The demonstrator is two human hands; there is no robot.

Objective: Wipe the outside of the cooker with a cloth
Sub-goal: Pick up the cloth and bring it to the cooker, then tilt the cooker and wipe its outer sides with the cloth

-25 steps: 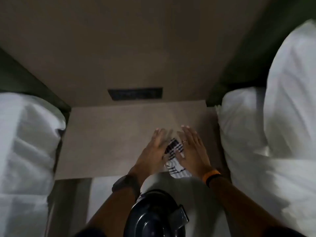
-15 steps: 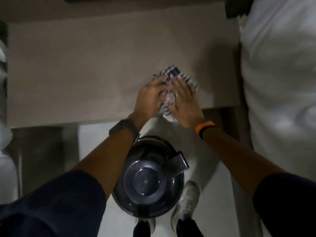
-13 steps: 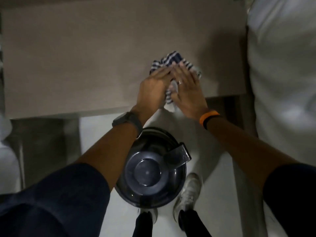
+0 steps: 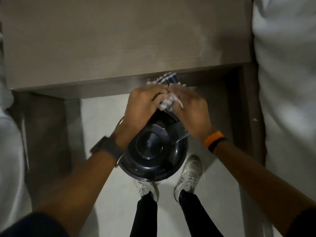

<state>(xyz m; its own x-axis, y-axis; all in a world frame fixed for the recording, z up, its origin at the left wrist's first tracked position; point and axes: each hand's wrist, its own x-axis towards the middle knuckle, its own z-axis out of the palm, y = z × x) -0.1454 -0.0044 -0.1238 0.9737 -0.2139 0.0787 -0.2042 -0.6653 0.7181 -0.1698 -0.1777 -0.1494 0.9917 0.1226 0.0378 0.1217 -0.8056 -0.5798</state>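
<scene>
Left hand point(image 4: 142, 103): centre of the frame, fingers curled and closed on the left side of the cloth; a dark watch point(image 4: 106, 149) sits on its wrist.
Cloth point(image 4: 168, 92): bunched between the two hands, just above centre; its striped end pokes out toward the top of the frame, in front of the table edge.
Right hand point(image 4: 191, 108): just right of centre, fingers bent over the right side of the cloth; blur hides how tightly they close. An orange band point(image 4: 213, 139) sits on its wrist.
Cooker point(image 4: 153, 147): dark and round, seen lid-up at centre frame, directly below both hands and standing on the pale floor point(image 4: 95, 120) ahead of the white shoes point(image 4: 188, 175).
Table point(image 4: 119, 40): fills the upper frame, with white bedding point(image 4: 287, 82) along the right edge.
Key relation: the cloth lies at the cooker's upper rim, toward the top of the frame; both hands are about equally near. Judged from this, wiping the outer wall calls for bringing the cloth down past the rim.
Change from earlier: half a second ago the hands pressed the cloth on the tabletop; now it is off the table and gathered over the cooker, and the view has tilted further down.
</scene>
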